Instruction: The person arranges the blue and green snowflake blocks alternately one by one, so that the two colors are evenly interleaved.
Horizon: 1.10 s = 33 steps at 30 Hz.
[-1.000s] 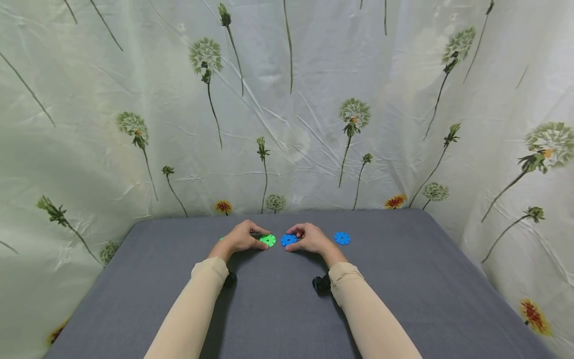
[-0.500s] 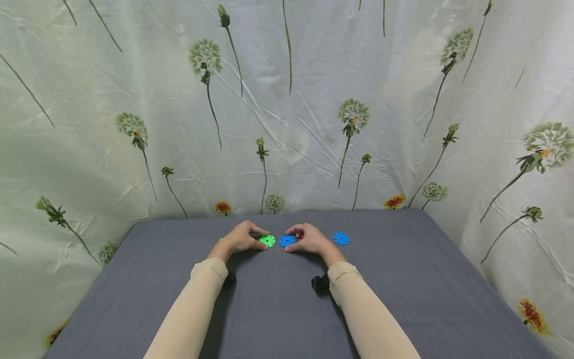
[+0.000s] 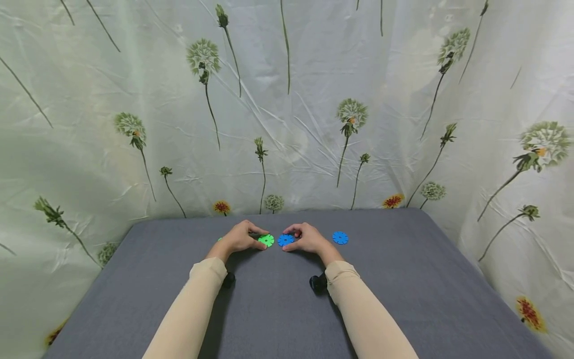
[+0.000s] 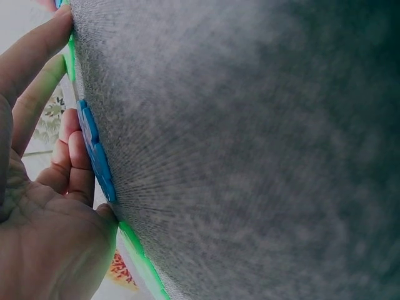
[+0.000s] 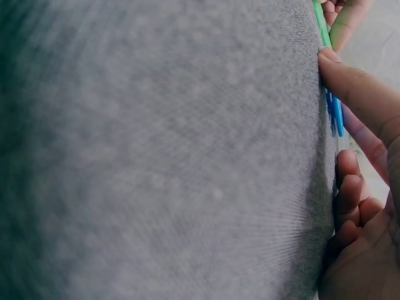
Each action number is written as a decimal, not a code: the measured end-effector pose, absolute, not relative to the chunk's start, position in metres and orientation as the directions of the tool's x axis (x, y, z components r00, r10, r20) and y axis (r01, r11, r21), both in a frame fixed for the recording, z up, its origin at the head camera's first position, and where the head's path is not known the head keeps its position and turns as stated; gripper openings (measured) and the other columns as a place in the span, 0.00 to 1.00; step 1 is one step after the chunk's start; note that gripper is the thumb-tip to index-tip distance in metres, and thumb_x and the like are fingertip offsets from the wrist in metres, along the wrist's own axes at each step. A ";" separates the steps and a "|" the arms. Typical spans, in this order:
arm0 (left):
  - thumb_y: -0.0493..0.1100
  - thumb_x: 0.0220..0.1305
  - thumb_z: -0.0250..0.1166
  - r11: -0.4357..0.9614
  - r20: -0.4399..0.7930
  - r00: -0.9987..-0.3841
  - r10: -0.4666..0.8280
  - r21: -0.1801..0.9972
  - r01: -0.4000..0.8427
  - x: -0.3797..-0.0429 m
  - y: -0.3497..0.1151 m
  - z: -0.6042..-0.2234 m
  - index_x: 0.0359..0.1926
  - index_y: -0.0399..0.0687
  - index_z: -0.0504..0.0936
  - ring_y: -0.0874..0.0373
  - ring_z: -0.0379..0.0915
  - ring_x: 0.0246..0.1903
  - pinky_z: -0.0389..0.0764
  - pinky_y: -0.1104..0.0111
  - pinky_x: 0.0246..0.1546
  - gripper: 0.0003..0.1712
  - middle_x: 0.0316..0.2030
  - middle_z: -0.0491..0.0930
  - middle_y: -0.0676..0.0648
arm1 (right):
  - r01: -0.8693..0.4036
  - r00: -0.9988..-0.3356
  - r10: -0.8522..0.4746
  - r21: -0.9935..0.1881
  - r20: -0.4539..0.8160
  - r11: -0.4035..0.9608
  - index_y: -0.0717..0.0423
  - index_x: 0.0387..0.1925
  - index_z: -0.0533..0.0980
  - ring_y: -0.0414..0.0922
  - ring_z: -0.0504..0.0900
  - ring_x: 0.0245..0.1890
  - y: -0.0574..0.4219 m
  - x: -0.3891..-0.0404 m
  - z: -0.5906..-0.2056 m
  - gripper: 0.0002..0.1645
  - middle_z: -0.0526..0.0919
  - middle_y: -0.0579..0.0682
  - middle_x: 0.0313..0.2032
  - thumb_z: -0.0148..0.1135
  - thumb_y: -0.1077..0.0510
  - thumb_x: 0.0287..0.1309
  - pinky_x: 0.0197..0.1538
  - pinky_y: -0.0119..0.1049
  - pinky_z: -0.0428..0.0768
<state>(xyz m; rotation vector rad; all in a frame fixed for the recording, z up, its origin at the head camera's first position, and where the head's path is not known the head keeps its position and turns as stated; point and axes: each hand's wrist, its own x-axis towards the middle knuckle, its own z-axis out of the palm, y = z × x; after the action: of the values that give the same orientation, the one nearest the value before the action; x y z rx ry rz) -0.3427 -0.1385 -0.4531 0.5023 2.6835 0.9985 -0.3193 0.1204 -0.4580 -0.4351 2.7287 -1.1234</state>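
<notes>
My left hand (image 3: 240, 236) holds a flat green notched plastic disc (image 3: 266, 240) by its edges, thumb near and fingertip far. Facing it across a narrow gap, my right hand (image 3: 311, 239) holds a blue notched disc (image 3: 285, 240) in the same manner. Both discs lie flat at the cloth. Under the left palm, the left wrist view shows another blue disc (image 4: 97, 150) by the curled fingers. Behind it is a second green disc (image 4: 142, 259), mostly hidden by the wrist in the head view. One more blue disc (image 3: 340, 238) lies right of my right hand.
The discs form a row near the back of a table covered in grey cloth (image 3: 278, 309). A pale curtain (image 3: 287, 124) printed with dandelions hangs behind and along both sides. Dark wrist cameras (image 3: 318, 284) sit under the sleeves, low over the cloth.
The blue disc in my right hand has slid slightly left, narrowing the gap to the green disc. My left hand holds still; the head view drifts a little.
</notes>
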 end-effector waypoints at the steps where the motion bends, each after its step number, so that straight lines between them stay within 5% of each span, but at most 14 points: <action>1: 0.46 0.61 0.82 0.706 -0.097 -0.913 0.396 0.668 0.235 -0.343 -0.139 -0.453 0.59 0.55 0.92 0.41 0.77 0.67 0.78 0.44 0.69 0.24 0.62 0.87 0.44 | -0.208 -0.944 -0.327 -0.707 -0.035 0.676 0.49 0.59 0.87 0.45 0.72 0.42 0.120 -0.320 -0.458 0.27 0.80 0.51 0.44 0.83 0.51 0.58 0.47 0.38 0.71; 19: 0.44 0.59 0.83 0.694 -0.078 -0.919 0.387 0.681 0.234 -0.341 -0.137 -0.454 0.58 0.52 0.92 0.41 0.79 0.65 0.81 0.46 0.65 0.24 0.60 0.88 0.45 | -0.189 -0.942 -0.329 -0.716 -0.060 0.672 0.48 0.61 0.86 0.45 0.71 0.41 0.120 -0.320 -0.458 0.28 0.78 0.51 0.42 0.82 0.51 0.59 0.45 0.38 0.69; 33: 0.47 0.58 0.83 0.728 -0.062 -0.919 0.390 0.632 0.267 -0.342 -0.134 -0.453 0.56 0.54 0.93 0.38 0.78 0.68 0.79 0.44 0.69 0.24 0.63 0.86 0.40 | -0.161 -0.925 -0.370 -0.790 -0.089 0.591 0.59 0.66 0.79 0.44 0.72 0.40 0.128 -0.319 -0.450 0.33 0.77 0.52 0.41 0.79 0.55 0.62 0.44 0.36 0.71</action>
<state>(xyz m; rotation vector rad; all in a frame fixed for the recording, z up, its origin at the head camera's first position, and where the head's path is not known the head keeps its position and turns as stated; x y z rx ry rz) -0.3422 -0.1341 -0.4528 0.5265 2.7405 0.9578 -0.3194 0.1276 -0.4503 -0.4387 2.5776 -1.2441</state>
